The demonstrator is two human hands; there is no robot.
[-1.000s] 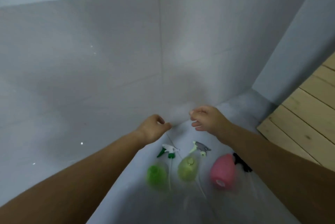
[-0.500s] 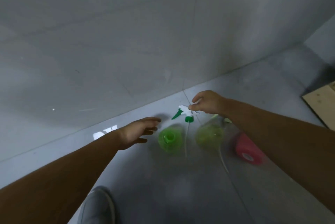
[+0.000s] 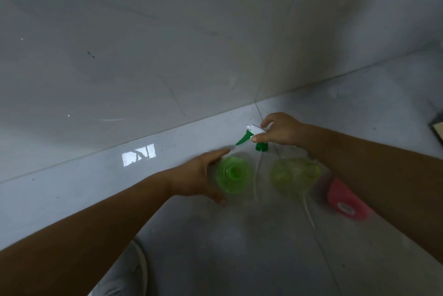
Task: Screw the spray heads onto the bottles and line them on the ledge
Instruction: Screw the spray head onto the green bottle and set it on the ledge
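- Down on the grey floor [image 3: 239, 259], beside the wall, we've got three bottles in a row, all seen from above.
- Our right hand [image 3: 280, 131] is pinched shut on the spray head [image 3: 254, 135]: white body, dark green trigger and collar, hard plastic, with a thin pale dip tube [image 3: 257, 175] hanging from it.
- Our left hand [image 3: 199, 175] is spread open, fingers curving round the left side of the green bottle [image 3: 233, 174]; whether it touches yet, we can't tell.
- That bottle stands upright, translucent and round, its open neck facing us.
- Here's the key relation: the head sits just beyond and a little right of that neck, its tube running down between the green bottle and the yellow bottle [image 3: 293, 174]. The right hand is nearer the head, the left nearer the bottle.
- We judge the tube must swing left and drop down the neck's upright axis before the collar can turn.
- Over at the far right, the pink bottle [image 3: 345, 199] leans, partly behind our forearm.
- No ledge in view.
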